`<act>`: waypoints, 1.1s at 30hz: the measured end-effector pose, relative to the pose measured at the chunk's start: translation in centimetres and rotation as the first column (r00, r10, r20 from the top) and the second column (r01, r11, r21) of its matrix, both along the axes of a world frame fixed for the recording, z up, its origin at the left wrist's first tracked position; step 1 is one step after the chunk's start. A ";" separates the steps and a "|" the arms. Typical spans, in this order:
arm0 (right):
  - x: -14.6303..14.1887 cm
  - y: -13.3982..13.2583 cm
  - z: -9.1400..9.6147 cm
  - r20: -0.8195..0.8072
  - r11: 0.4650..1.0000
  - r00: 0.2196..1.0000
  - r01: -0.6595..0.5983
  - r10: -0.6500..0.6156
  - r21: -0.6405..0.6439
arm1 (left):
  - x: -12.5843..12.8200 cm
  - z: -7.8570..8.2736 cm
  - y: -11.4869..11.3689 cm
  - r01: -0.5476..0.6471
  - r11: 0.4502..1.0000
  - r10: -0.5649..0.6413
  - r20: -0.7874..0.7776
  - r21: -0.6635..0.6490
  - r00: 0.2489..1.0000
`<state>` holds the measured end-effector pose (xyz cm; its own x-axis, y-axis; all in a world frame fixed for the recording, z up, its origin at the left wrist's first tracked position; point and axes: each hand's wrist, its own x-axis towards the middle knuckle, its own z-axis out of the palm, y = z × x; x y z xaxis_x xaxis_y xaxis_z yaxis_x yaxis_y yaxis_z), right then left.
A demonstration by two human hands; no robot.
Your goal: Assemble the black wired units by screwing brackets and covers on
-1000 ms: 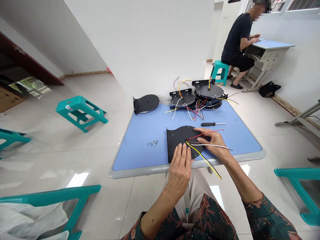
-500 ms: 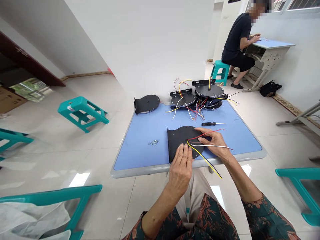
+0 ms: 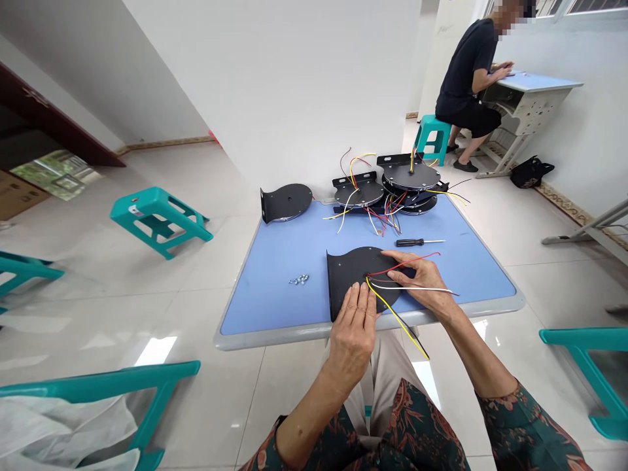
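Note:
A black metal bracket plate point(image 3: 348, 275), rounded on one side with a bent flange on the other, lies near the front edge of the blue table. Red, white, yellow and dark wires point(image 3: 400, 318) come out of a hole in its middle. My left hand point(image 3: 354, 320) rests flat on the near part of the plate, fingers stretched out; its thumb is hidden. Along the right rim, my right hand point(image 3: 422, 278) grips the plate with thumb and fingers, the red and white wires passing over it. Beyond it lies a black-handled screwdriver point(image 3: 410, 243). Left of the plate sits a small pile of screws point(image 3: 299, 279).
Several wired round black units point(image 3: 411, 175) are stacked at the table's back right. Another black plate point(image 3: 288, 201) stands at the back left. Teal stools point(image 3: 159, 219) surround the table point(image 3: 269, 294). A person point(image 3: 466, 72) sits at a desk behind.
The yellow and dark wire ends have dropped slightly lower and to the left. My camera view has shifted a little; both hands keep their places on the plate.

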<state>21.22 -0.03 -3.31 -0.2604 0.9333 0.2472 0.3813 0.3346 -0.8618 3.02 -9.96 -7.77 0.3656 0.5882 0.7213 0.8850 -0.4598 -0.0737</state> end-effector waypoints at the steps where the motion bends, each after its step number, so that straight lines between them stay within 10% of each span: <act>1: 0.0 0.0 0.0 0.010 1.000 1.000 0.001 -0.001 0.003 | 0.0 0.1 0.0 -0.005 1.000 0.005 -0.010 0.004 1.000; 33: 0.2 0.2 -0.8 0.020 1.000 1.000 -0.001 0.002 -0.011 | 0.2 1.0 -0.5 -0.017 0.999 0.014 -0.045 -0.050 0.999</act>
<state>21.39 0.16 -4.16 -0.2666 0.9355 0.2319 0.3977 0.3259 -0.8577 3.21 -10.45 -6.77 0.3874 0.6291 0.6739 0.8883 -0.4502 -0.0904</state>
